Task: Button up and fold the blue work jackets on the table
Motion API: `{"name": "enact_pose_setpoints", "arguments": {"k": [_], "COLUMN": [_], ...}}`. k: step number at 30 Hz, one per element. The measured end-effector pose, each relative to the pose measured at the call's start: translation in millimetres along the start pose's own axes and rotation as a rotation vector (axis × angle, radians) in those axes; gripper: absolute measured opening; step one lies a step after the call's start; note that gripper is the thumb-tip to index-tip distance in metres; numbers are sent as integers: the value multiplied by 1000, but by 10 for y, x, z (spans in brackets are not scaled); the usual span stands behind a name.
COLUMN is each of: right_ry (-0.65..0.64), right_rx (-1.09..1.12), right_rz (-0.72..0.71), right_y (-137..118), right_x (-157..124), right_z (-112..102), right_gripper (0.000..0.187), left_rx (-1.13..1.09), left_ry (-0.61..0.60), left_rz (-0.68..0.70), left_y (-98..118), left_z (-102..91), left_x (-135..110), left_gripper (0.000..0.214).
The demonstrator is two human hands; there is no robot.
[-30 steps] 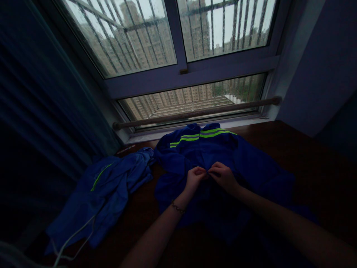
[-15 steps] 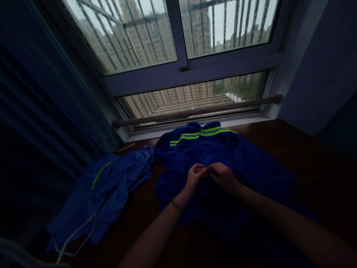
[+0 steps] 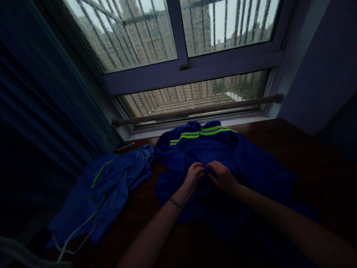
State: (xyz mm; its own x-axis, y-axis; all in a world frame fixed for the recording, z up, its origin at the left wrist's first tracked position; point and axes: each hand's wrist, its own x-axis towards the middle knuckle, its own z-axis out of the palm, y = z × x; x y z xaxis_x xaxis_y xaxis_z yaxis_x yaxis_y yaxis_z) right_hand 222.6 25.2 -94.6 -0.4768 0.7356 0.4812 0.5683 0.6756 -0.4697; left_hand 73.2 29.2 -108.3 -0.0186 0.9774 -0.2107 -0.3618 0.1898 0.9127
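Observation:
A dark blue jacket [image 3: 217, 145] with bright yellow-green stripes across its upper part lies spread on the brown wooden surface. My left hand [image 3: 194, 175] and my right hand [image 3: 221, 176] are close together over the middle of its front. The fingers of both are bent and closed on the blue cloth near the centre line. What exact part of the jacket they pinch is too dark to make out. A bracelet [image 3: 176, 203] circles my left wrist.
Left of the jacket lies a crumpled blue garment [image 3: 108, 190] with one green stripe; a white cord [image 3: 75, 232] trails over its lower end. Behind stand a window with a horizontal rail [image 3: 200, 111], a dark curtain [image 3: 52, 89] at left and a wall [image 3: 306, 70] at right.
My left hand has turned a little, its fingers now curled closer together. My right hand's fingertips have shifted slightly. The jacket lies where it was.

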Motion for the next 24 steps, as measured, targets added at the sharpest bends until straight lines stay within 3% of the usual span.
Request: {"name": "enact_pose_setpoints", "arguments": {"k": [9, 16, 24], "right_ry": [44, 21, 1], "right_rx": [74, 121, 102], "right_rz": [74, 100, 21], "right_y": [3, 35, 41], "right_x": [7, 14, 11], "right_z": [5, 28, 10], "right_gripper": [28, 25, 44], "left_rx": [-51, -115, -91], "left_ry": [-3, -42, -47], "left_rz": [-9, 11, 23], "left_y": [-4, -30, -17], "left_z": [-3, -9, 7], "left_x": [10, 12, -15], "left_gripper": [37, 35, 40]}}
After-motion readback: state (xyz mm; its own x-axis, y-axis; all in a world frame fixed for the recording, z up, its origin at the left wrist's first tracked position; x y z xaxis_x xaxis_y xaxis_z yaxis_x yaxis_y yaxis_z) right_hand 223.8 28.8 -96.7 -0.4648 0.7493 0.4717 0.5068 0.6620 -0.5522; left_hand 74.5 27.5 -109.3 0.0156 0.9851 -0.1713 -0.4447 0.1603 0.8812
